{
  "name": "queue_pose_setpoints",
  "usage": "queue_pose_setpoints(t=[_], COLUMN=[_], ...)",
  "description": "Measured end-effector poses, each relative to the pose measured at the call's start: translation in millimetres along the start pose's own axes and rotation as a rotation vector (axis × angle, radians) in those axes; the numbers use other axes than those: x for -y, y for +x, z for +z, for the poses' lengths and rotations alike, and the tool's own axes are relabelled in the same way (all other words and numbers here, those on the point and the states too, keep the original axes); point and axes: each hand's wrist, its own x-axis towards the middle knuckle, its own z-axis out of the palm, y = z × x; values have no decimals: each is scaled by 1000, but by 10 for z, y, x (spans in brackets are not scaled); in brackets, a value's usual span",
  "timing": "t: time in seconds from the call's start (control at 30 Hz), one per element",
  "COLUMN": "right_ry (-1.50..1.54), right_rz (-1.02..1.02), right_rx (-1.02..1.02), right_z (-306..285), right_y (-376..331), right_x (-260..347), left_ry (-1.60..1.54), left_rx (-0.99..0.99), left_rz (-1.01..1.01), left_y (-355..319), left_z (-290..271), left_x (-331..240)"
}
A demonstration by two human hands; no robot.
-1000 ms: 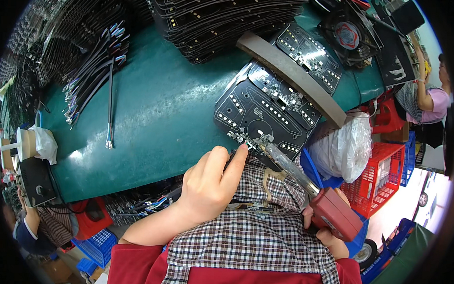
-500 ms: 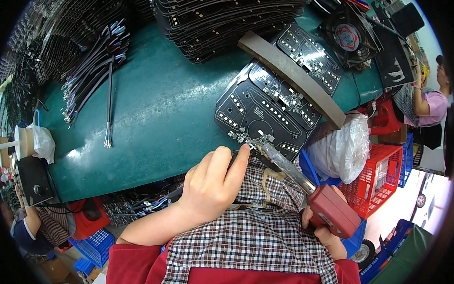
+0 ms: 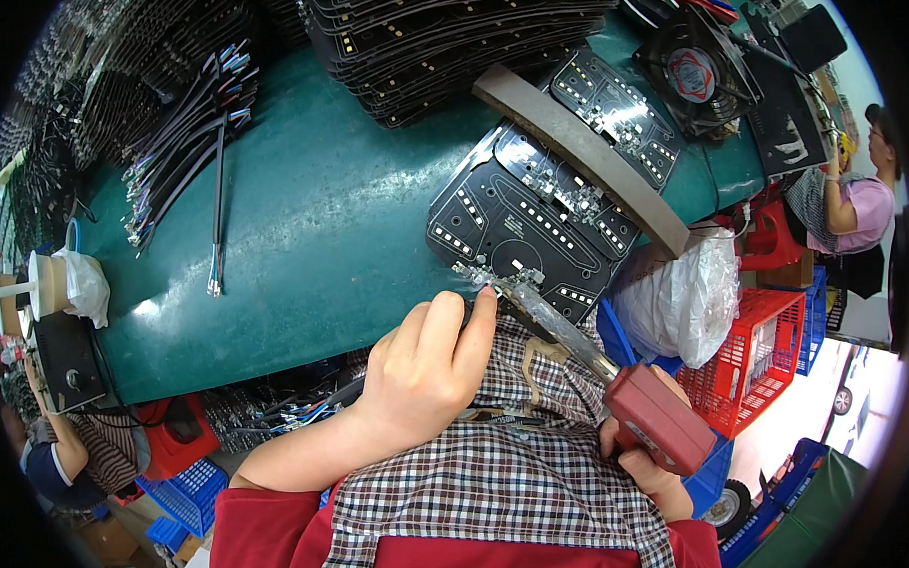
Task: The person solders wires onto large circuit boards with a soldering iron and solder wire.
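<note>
My right hand [image 3: 653,471] is wrapped round the red handle of a soldering gun [image 3: 660,416]. The gun's tip rests at the near edge of a black circuit board [image 3: 507,211] fitted with small white LEDs. My left hand [image 3: 427,368] is closed, thumb and forefinger pinching the end of a black cable [image 3: 349,390] at that same edge, close to the tip. The fingers mostly hide the cable's wire ends. Across the board lies a curved grey-brown bar [image 3: 589,159], and a second LED board [image 3: 621,115] sits beyond it.
Tall stacks of black boards [image 3: 433,43] stand at the back of the green table [image 3: 286,228]. A bundle of stripped cables [image 3: 194,145] lies at left. A fan [image 3: 694,72] stands back right. Beside the table are a plastic bag [image 3: 679,302] and red crate [image 3: 747,354]. Other people work at both sides.
The boards and the bar have shifted very slightly left. The soldering gun and my right hand have moved a little left too, while my left hand keeps its pinch near the board's edge.
</note>
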Motion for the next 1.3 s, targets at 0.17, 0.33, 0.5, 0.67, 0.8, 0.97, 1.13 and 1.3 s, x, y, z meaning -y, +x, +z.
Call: queue_pose_setpoints(t=[0.17,0.33,0.5,0.67,0.8,0.97,1.13,1.3], right_ry=[771,683,643,647,639,662,675,-264], right_rz=[263,310,290,294,296,342,282,181], right_rx=[-165,-173,-155,-133,-137,-153,-147,40], right_z=[50,-21,-7,8,30,32,26,-422], right_y=[64,172,152,159,161,131,80,-23], right_x=[219,284,298,296,340,336,328,676], left_ry=[15,28,23,3,4,17,35,21], left_rx=[13,-3,-28,-23,-12,-3,4,12], left_rz=[5,-5,-8,-14,-13,-8,-2,15], left_y=[12,-17,-26,-21,9,8,19,41], left_z=[-9,8,6,5,-11,-10,-23,-46], left_x=[-12,-5,-4,3,-13,-14,-30,-31])
